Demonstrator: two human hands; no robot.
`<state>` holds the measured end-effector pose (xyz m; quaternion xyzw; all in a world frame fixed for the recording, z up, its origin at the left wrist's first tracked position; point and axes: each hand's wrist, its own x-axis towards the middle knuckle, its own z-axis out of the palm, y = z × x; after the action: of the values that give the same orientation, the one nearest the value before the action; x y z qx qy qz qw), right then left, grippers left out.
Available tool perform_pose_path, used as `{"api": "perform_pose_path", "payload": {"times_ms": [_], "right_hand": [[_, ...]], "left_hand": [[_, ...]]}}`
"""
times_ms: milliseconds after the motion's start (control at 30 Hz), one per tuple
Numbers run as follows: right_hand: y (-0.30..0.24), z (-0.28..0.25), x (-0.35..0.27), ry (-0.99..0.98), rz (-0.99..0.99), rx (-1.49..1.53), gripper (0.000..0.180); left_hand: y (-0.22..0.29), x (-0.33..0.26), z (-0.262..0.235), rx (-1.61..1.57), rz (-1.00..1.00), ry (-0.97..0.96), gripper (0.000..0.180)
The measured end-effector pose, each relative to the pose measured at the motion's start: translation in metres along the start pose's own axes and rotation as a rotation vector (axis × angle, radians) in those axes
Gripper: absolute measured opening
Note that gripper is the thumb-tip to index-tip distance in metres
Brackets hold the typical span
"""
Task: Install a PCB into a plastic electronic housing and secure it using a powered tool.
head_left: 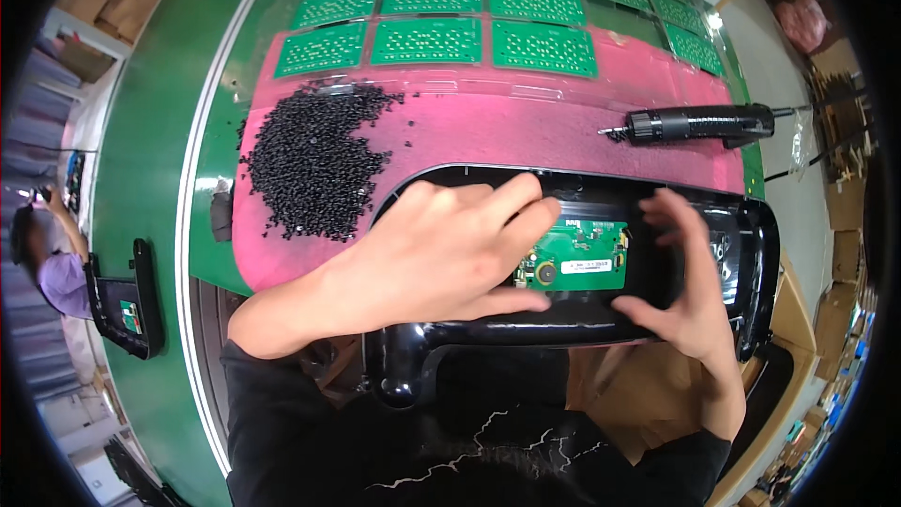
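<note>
A black plastic housing [497,330], long and shallow with its hollow side up, lies across the near edge of the pink mat. Inside it sits a green circuit board [587,249] with a round metal part and a white label. My left hand [460,249] hovers over the board's left end, fingers bent and thumb held apart, partly hiding that end. To the right of the board, my right hand [690,286] is spread open inside the housing, touching nothing that I can make out.
Loose black screws [314,160] are heaped on the pink mat [507,122]. A black electric screwdriver [699,124] lies at the right. Several green boards [427,41] fill clear trays at the back. Leftward, another person [64,272] works near a similar black housing [141,305].
</note>
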<state>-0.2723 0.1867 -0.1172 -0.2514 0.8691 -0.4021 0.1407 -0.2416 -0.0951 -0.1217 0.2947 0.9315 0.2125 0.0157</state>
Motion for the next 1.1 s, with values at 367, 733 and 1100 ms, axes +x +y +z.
{"api": "perform_pose_path", "payload": {"times_ms": [367, 733, 1100], "right_hand": [[0.071, -0.102, 0.064, 0.396, 0.314, 0.053, 0.043], [0.011, 0.004, 0.111, 0.515, -0.152, 0.971, 0.035], [-0.061, 0.017, 0.049, 0.41, -0.608, 1.327, 0.03]], "left_hand": [[-0.088, -0.014, -0.012, 0.002, -0.301, 0.267, 0.026], [-0.094, -0.01, 0.0, 0.104, -0.327, 0.17, 0.011], [-0.044, 0.004, 0.003, -0.363, 0.203, 0.265, 0.017]]}}
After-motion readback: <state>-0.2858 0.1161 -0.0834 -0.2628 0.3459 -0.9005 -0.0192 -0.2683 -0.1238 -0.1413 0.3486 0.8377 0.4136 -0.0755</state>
